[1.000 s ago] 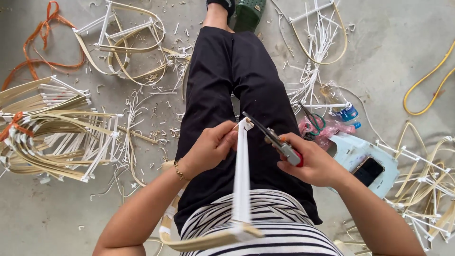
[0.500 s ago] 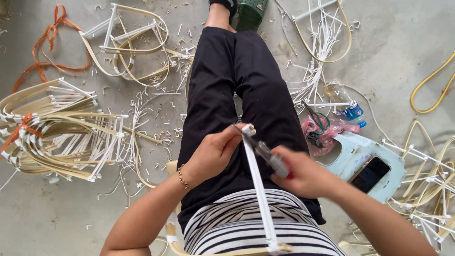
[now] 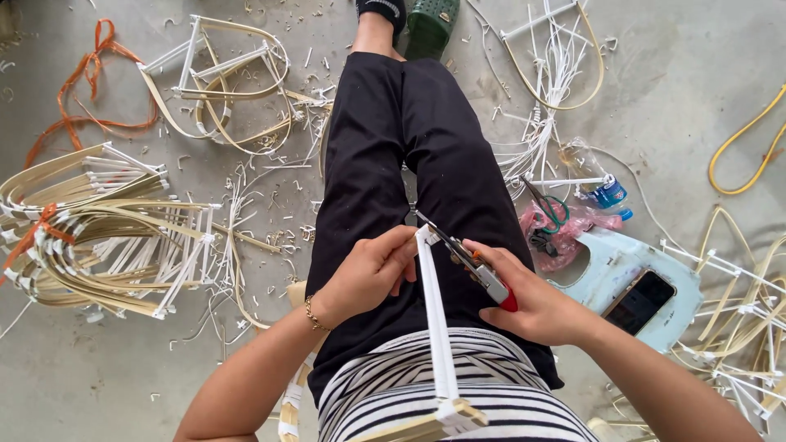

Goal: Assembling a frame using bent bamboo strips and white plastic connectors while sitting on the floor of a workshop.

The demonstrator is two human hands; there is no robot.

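Centrally, a white wrapped rod (image 3: pixel 435 327) rises from a bamboo frame piece (image 3: pixel 426 426) at the person's lap. The left hand (image 3: pixel 368 274) pinches the rod's top end, fingers closed on it, seemingly to steady it. The right hand (image 3: pixel 536 307) is wrapped around red-handled cutters (image 3: pixel 471 262), whose tip meets that end. Finished bamboo frames (image 3: pixel 98 233) lie on the floor (image 3: pixel 671 74) at left; a pink bag (image 3: pixel 565 233), a clear bottle with a blue label (image 3: pixel 598 180) and a pale blue stool carrying a dark phone (image 3: pixel 647 299) sit at right.
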